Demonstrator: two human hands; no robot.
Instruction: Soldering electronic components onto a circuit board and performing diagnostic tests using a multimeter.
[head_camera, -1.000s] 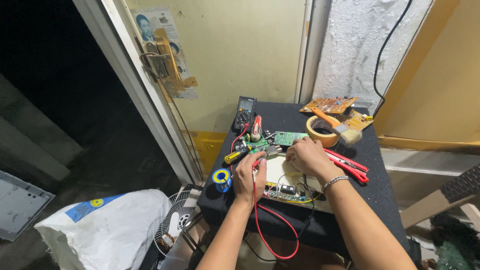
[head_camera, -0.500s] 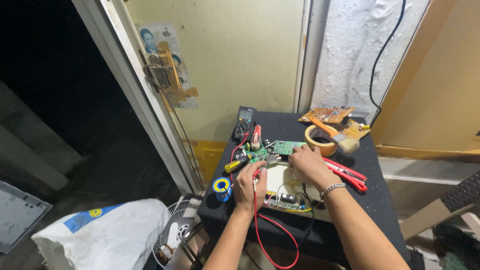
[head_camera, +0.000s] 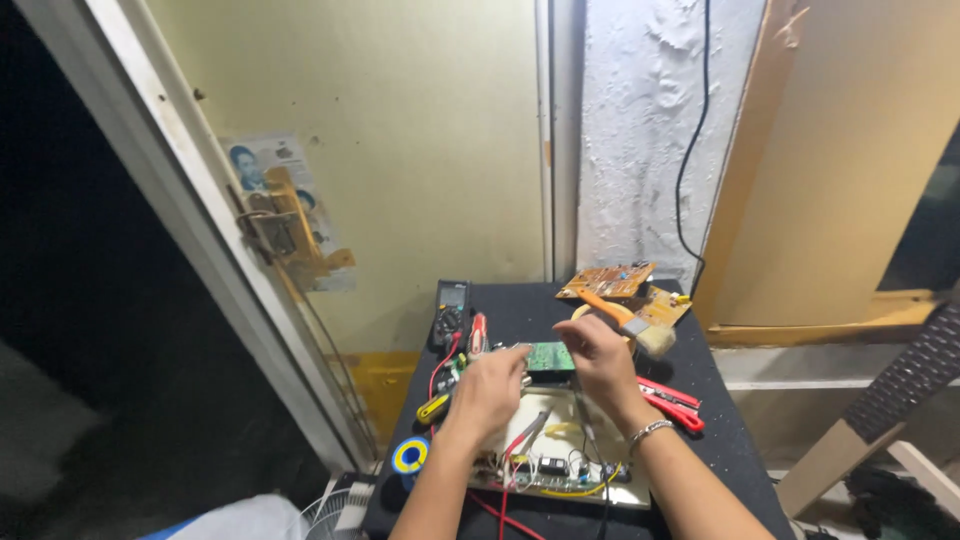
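Left hand (head_camera: 487, 393) curled, seemingly pinching a probe tip; right hand (head_camera: 598, 358) half-closed, grip unclear. Small green circuit board (head_camera: 549, 358) sat between both hands. Red pliers (head_camera: 672, 403) lay right of the right hand on the tabletop (head_camera: 722, 440).

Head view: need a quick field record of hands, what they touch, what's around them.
surface: small black table against a yellow wall
left hand: over a white circuit board, fingers at a small green board; grip unclear
right hand: at the same green board, metal bracelet on the wrist
leads: red wire under the left hand
nearby: multimeter, red pliers, paintbrush, orange boards, blue-yellow roll
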